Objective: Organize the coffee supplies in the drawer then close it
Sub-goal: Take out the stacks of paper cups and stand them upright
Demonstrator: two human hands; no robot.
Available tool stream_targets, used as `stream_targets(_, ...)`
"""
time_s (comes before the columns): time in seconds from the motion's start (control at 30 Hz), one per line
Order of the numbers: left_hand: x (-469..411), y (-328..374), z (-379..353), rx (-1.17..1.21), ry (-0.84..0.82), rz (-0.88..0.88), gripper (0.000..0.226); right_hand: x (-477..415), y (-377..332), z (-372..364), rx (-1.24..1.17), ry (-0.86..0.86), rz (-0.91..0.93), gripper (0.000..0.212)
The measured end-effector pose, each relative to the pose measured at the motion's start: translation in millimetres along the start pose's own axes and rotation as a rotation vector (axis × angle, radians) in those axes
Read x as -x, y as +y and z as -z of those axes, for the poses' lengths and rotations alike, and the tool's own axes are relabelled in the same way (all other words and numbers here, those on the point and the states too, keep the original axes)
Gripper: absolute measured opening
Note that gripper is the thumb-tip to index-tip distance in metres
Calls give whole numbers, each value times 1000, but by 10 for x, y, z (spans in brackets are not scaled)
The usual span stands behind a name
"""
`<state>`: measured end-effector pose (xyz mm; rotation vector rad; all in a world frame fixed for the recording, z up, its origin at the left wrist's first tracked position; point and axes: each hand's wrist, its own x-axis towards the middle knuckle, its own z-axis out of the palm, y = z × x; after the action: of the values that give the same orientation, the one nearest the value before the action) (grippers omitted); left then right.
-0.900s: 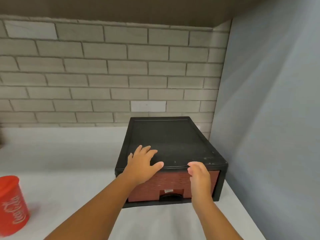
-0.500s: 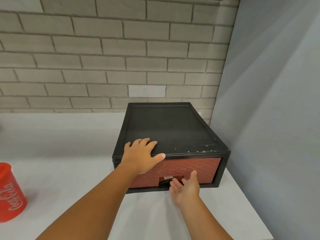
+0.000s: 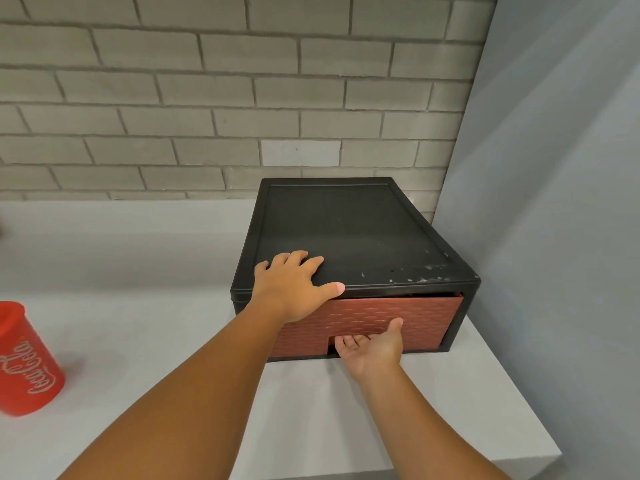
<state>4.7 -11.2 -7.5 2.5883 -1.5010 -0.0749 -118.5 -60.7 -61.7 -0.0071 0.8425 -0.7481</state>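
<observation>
1. A black rectangular plastic case (image 3: pixel 346 237) stood on a white countertop (image 3: pixel 156 341), at the back right corner where a grey brick wall (image 3: pixel 207 98) met a plain blue-grey side wall (image 3: pixel 554 202).
2. The red plastic drawer (image 3: pixel 408 313), its front moulded in a woven pattern, sat in the case and was pulled out only a crack, with a thin dark gap showing along its top right edge. Its contents were hidden.
3. The left hand (image 3: pixel 291 289) lay flat on the case's top near the front left corner, fingers straight and spread, thumb along the front edge, grasping nothing.
4. The right hand (image 3: pixel 372 348) was turned palm up at the notch in the bottom middle of the drawer front, fingers hooked into that recess and thumb raised against the red panel.
5. A red plastic Coca-Cola cup (image 3: pixel 24 362) stood on the countertop at the far left, well apart from the case.
</observation>
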Motion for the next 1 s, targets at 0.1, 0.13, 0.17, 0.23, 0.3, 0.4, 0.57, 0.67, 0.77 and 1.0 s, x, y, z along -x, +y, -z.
stream_targets(0.1,-4,2,11,-24,-9,0,72,68,44,99,13,4,7,87)
stream_targets(0.13,-5,1,11,-26,-12,0,73,98,58,138,22,4,12,87)
stream_targets(0.17,-4,-3,9,-26,-15,0,73,131,70,177,32,2,17,87)
stream_targets(0.23,-2,-9,1,-28,-13,-1,74,199,94,268,45,-14,22,84)
stream_targets(0.3,3,-6,0,-36,-16,-4,73,269,114,384,40,-37,20,81)
stream_targets(0.4,7,4,7,-44,-25,-5,73,429,131,604,31,-49,3,82)
stream_targets(0.57,-9,-4,3,-42,-21,3,73,795,168,977,9,-21,-14,82)
stream_targets(0.67,-14,-1,-2,-49,-6,-5,73,943,151,1117,-6,-12,-27,77)
stream_targets(0.77,-16,6,3,-53,-4,-2,73,1032,152,1250,-4,1,-45,72)
stream_targets(1.0,-24,7,0,-67,-3,0,73,1162,180,1574,-12,-47,-43,93)
